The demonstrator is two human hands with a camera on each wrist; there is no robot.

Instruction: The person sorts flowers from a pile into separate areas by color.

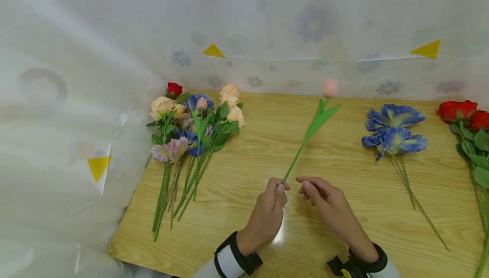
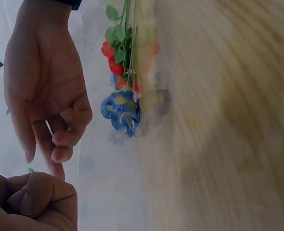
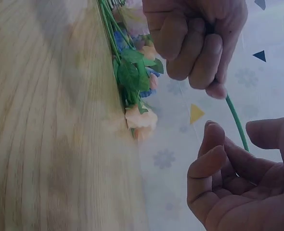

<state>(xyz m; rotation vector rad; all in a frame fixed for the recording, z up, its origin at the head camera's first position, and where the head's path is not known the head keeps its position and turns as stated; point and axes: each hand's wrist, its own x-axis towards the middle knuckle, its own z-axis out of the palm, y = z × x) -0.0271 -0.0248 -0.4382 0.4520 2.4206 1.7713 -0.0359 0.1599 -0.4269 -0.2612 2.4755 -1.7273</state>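
A pink tulip (image 1: 330,88) with green leaves stands tilted up to the right above the table. My left hand (image 1: 268,212) grips the lower end of its stem between thumb and curled fingers. Just to the right is my right hand (image 1: 328,203), its fingers loosely bent and nothing held in them. In the right wrist view the green stem (image 3: 237,122) runs from the left fist (image 3: 197,45) down behind the right hand (image 3: 245,183). The left wrist view shows the left fist (image 2: 33,202) close below the right hand (image 2: 50,91).
Mixed flowers, among them a red rose (image 1: 174,90), peach roses (image 1: 229,95) and a second pink tulip (image 1: 201,103), lie at the table's left. Blue irises (image 1: 397,140) lie right of centre, red roses (image 1: 457,110) at the far right. A pale curtain (image 1: 267,19) borders the wooden table (image 1: 252,142).
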